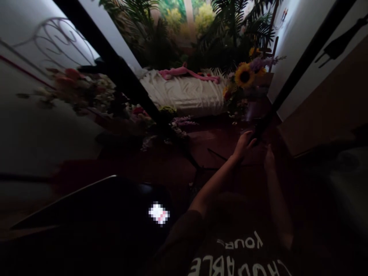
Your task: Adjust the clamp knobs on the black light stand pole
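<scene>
A dark pole (301,67) is held near its lower part by the left hand (245,143), whose fingers are closed round it. Its long axis is slanted, pointing from that hand upward and off to the right; its lower end is lost in shadow. The right hand (269,157) is placed just right of the left and slightly lower; whether it is closed or touching the pole cannot be told.

On the shirt (240,264), nearer the body than both hands, pale lettering is seen turned round: "YOUR" can be made out, while the larger line is cut off and only partly legible. Left of and below the hands, a bright patch (159,213) is shown too coarsely to be read.

A second pole (136,90) is slanted up to the left of the hands. Beyond them, sunflowers (244,74) are seen beside a bed (195,96) covered in pale cloth, on which a pink toy (184,71) is laid.
</scene>
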A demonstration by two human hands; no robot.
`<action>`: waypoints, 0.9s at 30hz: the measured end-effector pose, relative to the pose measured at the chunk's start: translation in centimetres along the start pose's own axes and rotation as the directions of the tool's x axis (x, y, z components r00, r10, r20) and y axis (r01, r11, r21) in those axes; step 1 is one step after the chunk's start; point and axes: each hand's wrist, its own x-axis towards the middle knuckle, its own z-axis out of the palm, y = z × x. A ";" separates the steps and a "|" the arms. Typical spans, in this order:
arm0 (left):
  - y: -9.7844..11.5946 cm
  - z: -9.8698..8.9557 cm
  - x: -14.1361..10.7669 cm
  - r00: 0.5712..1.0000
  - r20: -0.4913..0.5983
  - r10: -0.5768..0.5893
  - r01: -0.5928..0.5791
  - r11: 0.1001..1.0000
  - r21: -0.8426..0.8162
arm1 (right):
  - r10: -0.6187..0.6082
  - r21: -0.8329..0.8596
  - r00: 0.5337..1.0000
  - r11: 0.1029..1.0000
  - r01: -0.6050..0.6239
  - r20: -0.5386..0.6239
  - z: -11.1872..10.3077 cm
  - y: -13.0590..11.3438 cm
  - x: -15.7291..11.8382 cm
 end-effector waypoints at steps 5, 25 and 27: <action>-0.3 3.3 2.0 0.989 0.102 -0.107 0.116 0.990 -0.082 | 0.002 0.026 1.000 1.000 -0.003 0.030 1.0 -2.5 0.5; -0.9 3.6 1.5 0.996 0.032 -0.085 0.087 0.994 -0.068 | -0.505 -0.186 0.792 0.790 0.584 0.342 -1.1 -3.7 1.9; -1.1 3.7 1.4 0.995 0.032 -0.091 0.093 0.993 -0.067 | -0.552 -0.167 0.777 0.772 0.613 0.301 -1.1 -3.7 1.6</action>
